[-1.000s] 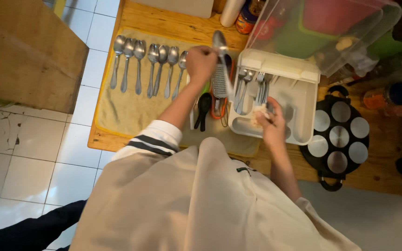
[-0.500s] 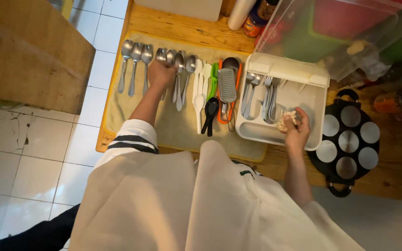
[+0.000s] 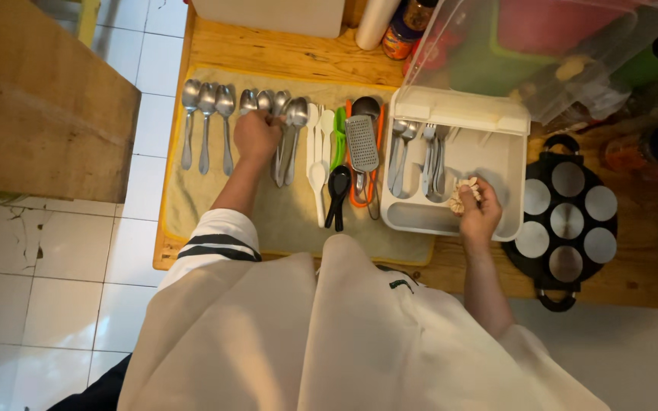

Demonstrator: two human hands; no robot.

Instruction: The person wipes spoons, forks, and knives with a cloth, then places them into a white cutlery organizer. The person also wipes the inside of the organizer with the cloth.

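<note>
- Spoons (image 3: 272, 114) lie in a row on the mat (image 3: 199, 190); the left hand (image 3: 255, 137) closes over one.
- The right hand (image 3: 481, 213) clutches a crumpled cloth (image 3: 462, 196) inside the white tray (image 3: 512, 221).
- A grater (image 3: 361, 143) lies between them.

left hand (image 3: 257, 135): arm stretched forward, fingers curled down | right hand (image 3: 478, 211): bent wrist, closed grip (fist-like)

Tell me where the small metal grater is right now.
In the head view, the grater lies on the beige mat, just left of the white cutlery tray, beside the black spoon.
</note>
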